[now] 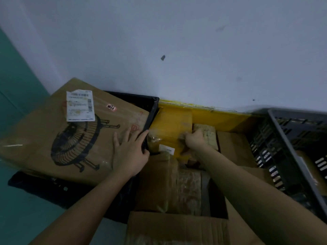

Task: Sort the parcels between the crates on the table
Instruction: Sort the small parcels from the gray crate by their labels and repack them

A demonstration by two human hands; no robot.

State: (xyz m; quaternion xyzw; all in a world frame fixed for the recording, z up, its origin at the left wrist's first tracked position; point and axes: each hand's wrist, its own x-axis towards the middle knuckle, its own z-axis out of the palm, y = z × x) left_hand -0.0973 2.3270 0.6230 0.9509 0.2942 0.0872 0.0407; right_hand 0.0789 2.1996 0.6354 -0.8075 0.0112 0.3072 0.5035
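1. I see my left hand (130,151) spread flat on the fan box (70,137), thumb hooked over the black crate (150,119) rim.
2. My right hand (196,141) pinches a small parcel (208,137) in the yellow crate (221,117), just right of my left hand.

a black fan drawing is printed on the brown carton (74,138), and a white label (80,106) is stuck on it. the left crate (152,110) is black, the middle crate (221,117) yellow, the right crate (283,138) grey, the wall (177,41) white.

Fan-printed carton (74,138) tilted across black crate (152,117) — small parcels (207,137) beside it.
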